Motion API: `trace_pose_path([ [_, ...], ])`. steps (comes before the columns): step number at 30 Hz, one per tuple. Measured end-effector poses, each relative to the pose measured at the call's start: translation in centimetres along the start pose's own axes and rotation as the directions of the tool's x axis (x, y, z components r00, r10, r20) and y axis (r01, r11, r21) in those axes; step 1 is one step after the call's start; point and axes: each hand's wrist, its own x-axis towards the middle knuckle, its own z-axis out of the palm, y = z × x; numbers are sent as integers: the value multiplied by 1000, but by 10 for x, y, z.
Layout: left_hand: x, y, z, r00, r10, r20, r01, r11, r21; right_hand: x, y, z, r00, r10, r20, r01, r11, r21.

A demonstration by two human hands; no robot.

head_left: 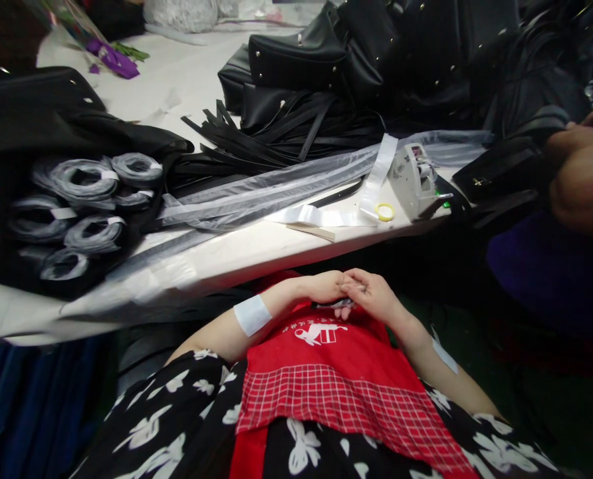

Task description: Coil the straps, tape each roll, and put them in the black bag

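My left hand [326,286] and my right hand [372,294] meet in front of the red apron [321,352], just below the table edge. The fingers of both are closed and overlap, so it is hard to see what lies inside. A small dark and whitish thing [332,304] shows under my left hand, mostly covered; its kind cannot be made out. Above the hands, on the table, lie a white ribbon strip [321,216], a yellow ring [385,211] and a white tape dispenser [413,179].
Black straps [286,133] and plastic-wrapped strips [266,186] spread over the white table [217,263]. Coiled bundles [84,179] lie at left; black leather bags [296,60] pile at the back. At right, another person's hand [583,173] is near a black bag piece [498,169].
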Motion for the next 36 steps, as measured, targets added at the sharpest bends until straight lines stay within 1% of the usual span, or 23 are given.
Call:
trace_pose_path([
  [2, -3, 1, -2, 998, -66, 12, 66, 992, -111, -2, 3, -5, 1000, 15, -21, -13, 997, 70],
  [3, -6, 2, -3, 994, -110, 25, 112, 984, -137, -3, 5, -8, 999, 26, -37, -22, 996, 85],
  [5, -12, 3, -8, 976, -210, 51, 215, 968, -130, -6, 8, -13, 996, 48, -75, -43, 997, 71],
  [7, -17, 3, -11, 960, -275, 55, 280, 955, -94, -8, 10, -16, 994, 59, -93, -55, 997, 45],
  [9, -19, 3, -11, 955, -294, 29, 296, 950, -99, -9, 11, -17, 995, 60, -84, -56, 998, 42],
  [12, -19, 3, -6, 950, -309, -41, 302, 945, -126, -7, 11, -17, 996, 62, -71, -59, 997, 40],
  [16, -20, 8, -2, 927, -350, -138, 335, 935, -118, -5, 9, -22, 997, 53, -47, -52, 998, 30],
  [19, -24, 13, -3, 918, -363, -161, 347, 930, -118, -6, 10, -24, 999, 47, -22, -47, 999, 16],
  [22, -26, 13, -7, 915, -379, -140, 360, 922, -146, -8, 10, -26, 998, 60, -11, -60, 998, -21],
  [26, -29, 8, -12, 914, -384, -131, 358, 916, -182, -12, 10, -34, 996, 84, -43, -85, 996, -15],
  [29, -32, 7, -13, 926, -361, -113, 335, 921, -200, -16, 11, -44, 992, 88, -93, -90, 996, -18],
  [33, -33, 10, -13, 966, -241, -94, 228, 965, -130, -18, 16, -51, 985, 134, -106, -136, 991, -3],
  [36, -33, 13, -15, 985, -151, -84, 152, 988, 1, -17, 19, -51, 981, 166, -100, -165, 986, 21],
])
